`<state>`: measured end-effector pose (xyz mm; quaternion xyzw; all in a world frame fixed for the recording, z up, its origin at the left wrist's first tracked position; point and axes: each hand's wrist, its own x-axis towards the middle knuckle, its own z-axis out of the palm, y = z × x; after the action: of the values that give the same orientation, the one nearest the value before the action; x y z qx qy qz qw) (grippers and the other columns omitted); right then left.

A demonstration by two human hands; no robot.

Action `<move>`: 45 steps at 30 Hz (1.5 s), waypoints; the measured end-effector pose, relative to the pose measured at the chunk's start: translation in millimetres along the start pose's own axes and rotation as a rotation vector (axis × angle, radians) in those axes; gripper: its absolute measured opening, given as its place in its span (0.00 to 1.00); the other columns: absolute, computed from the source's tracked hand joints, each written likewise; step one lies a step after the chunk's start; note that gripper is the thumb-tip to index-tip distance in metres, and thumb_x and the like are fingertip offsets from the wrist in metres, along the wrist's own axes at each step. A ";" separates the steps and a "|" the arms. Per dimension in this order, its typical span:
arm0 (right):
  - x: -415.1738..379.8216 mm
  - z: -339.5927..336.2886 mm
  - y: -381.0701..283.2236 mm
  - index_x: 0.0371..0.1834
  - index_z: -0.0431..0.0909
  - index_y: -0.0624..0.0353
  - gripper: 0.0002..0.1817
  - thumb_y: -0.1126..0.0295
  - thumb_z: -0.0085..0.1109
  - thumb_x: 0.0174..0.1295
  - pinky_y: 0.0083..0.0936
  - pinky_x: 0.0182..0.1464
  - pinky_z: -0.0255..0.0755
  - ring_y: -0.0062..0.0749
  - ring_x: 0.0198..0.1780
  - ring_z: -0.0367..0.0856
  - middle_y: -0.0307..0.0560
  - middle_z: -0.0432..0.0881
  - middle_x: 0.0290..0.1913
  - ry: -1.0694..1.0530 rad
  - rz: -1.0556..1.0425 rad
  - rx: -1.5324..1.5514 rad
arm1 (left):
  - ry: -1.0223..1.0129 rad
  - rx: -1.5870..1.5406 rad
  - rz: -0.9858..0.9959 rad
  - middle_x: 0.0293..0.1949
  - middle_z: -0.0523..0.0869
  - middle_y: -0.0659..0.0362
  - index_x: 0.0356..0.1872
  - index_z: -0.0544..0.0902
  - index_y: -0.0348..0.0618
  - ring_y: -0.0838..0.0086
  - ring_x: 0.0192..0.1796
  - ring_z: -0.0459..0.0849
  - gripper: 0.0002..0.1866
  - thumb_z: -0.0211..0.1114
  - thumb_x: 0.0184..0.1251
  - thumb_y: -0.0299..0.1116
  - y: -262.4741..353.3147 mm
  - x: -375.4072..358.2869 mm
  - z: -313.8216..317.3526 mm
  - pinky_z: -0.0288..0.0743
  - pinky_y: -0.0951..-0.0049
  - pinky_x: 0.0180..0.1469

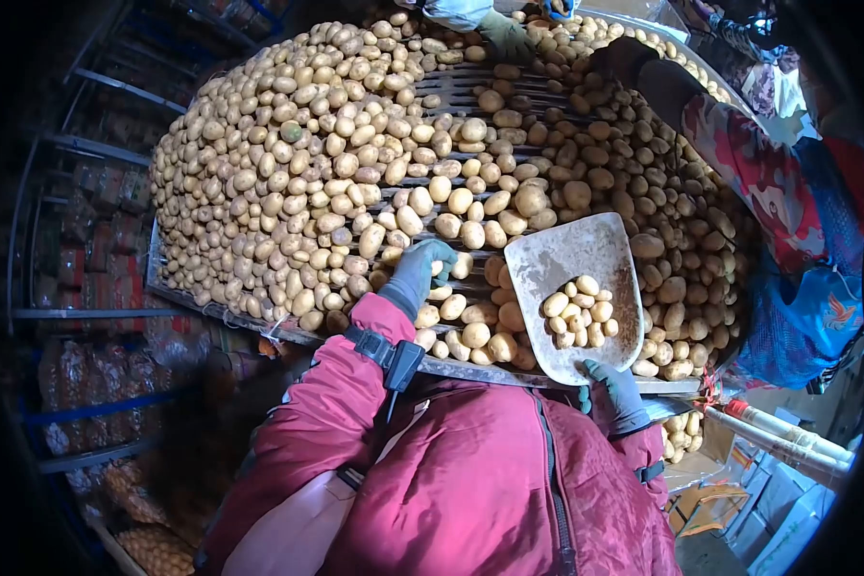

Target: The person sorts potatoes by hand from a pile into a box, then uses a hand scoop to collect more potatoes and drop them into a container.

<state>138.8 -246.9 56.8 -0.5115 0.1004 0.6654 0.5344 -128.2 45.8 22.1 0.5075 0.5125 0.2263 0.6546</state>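
Observation:
My left hand [419, 271], in a grey-green glove, reaches over the slatted sorting table with its fingers curled round a potato [443, 253]. More potatoes [475, 333] lie loose around that wrist. At the table's front edge, my right hand [609, 388], gloved too, is closed on the near end of a worn white scoop [571, 253]. Several small potatoes [579, 313] sit in the scoop's lower half. The scoop rests over the potatoes on the right, and its handle is mostly hidden by my fingers.
A large heap of potatoes [269, 173] covers the table's left side. Dark slats [451, 88] show between potatoes. Across the table is a co-worker's gloved hand [507, 38]; another person's camouflage sleeve [739, 173] reaches in from the right. Metal racks [96, 313] stand at left.

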 end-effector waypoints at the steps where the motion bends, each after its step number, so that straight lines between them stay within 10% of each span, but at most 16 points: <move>1: 2.0 -1.0 2.9 0.61 0.68 0.67 0.23 0.75 0.62 0.64 0.27 0.15 0.70 0.32 0.16 0.76 0.52 0.83 0.33 0.010 -0.036 -0.022 | -0.002 -0.038 -0.080 0.23 0.77 0.63 0.37 0.85 0.40 0.79 0.22 0.71 0.12 0.60 0.68 0.39 7.1 -0.5 0.7 0.65 0.78 0.23; 6: 4.1 3.0 5.9 0.54 0.73 0.65 0.17 0.74 0.64 0.64 0.26 0.13 0.69 0.31 0.15 0.75 0.45 0.81 0.26 -0.043 -0.094 -0.091 | 0.117 -0.156 -0.089 0.26 0.80 0.62 0.43 0.86 0.43 0.79 0.22 0.73 0.14 0.61 0.72 0.42 35.6 -3.0 9.6 0.64 0.79 0.24; 8: 5.5 -0.9 5.1 0.70 0.65 0.66 0.30 0.81 0.61 0.63 0.29 0.42 0.84 0.36 0.47 0.86 0.51 0.84 0.51 0.011 -0.055 -0.085 | 0.195 -0.300 -0.043 0.27 0.82 0.62 0.42 0.87 0.42 0.77 0.23 0.78 0.13 0.62 0.71 0.41 48.2 -0.1 20.0 0.71 0.78 0.26; 12: -0.6 19.6 -3.7 0.49 0.76 0.63 0.13 0.74 0.65 0.63 0.25 0.12 0.66 0.28 0.14 0.74 0.42 0.79 0.24 0.011 -0.005 -0.209 | -0.001 -0.336 0.106 0.33 0.86 0.58 0.44 0.86 0.41 0.74 0.31 0.86 0.13 0.62 0.75 0.40 90.6 -20.9 66.3 0.82 0.75 0.37; 16: 3.6 32.9 0.3 0.49 0.76 0.63 0.13 0.74 0.65 0.63 0.24 0.12 0.65 0.27 0.14 0.73 0.42 0.80 0.24 0.008 -0.045 -0.162 | -0.204 -0.173 0.464 0.41 0.89 0.61 0.48 0.85 0.40 0.76 0.48 0.86 0.10 0.63 0.78 0.35 69.9 -19.4 84.7 0.79 0.76 0.56; 20: 14.0 29.1 12.7 0.51 0.77 0.65 0.13 0.73 0.61 0.66 0.24 0.13 0.66 0.28 0.15 0.75 0.44 0.81 0.26 0.018 -0.010 -0.085 | 0.256 0.255 0.244 0.45 0.89 0.58 0.50 0.86 0.38 0.76 0.45 0.84 0.12 0.64 0.77 0.36 45.4 -12.5 -37.4 0.78 0.73 0.53; 26: 21.4 34.5 30.0 0.57 0.75 0.68 0.17 0.68 0.57 0.70 0.26 0.14 0.68 0.32 0.17 0.77 0.50 0.85 0.33 0.009 0.049 -0.023 | 0.706 0.993 0.260 0.46 0.86 0.45 0.51 0.86 0.39 0.52 0.50 0.85 0.25 0.70 0.66 0.52 -21.9 -9.2 -197.3 0.79 0.56 0.54; 38: 28.7 99.3 55.3 0.59 0.72 0.62 0.17 0.67 0.55 0.71 0.28 0.14 0.69 0.33 0.19 0.77 0.50 0.86 0.41 0.112 -0.003 -0.082 | 0.657 1.238 0.410 0.48 0.83 0.50 0.42 0.83 0.47 0.52 0.53 0.81 0.18 0.74 0.57 0.46 -22.9 25.4 -168.6 0.78 0.51 0.53; 45: 25.8 94.5 71.4 0.58 0.73 0.67 0.18 0.68 0.58 0.70 0.28 0.15 0.72 0.33 0.19 0.79 0.51 0.86 0.37 0.037 0.040 -0.027 | 0.482 1.176 0.397 0.53 0.83 0.48 0.56 0.82 0.47 0.50 0.56 0.82 0.25 0.73 0.57 0.41 -27.4 35.1 -178.3 0.78 0.51 0.58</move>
<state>28.9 -196.1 50.1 -0.5288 0.1114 0.6678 0.5119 -281.9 141.1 -10.7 0.8001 0.5793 0.1325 0.0815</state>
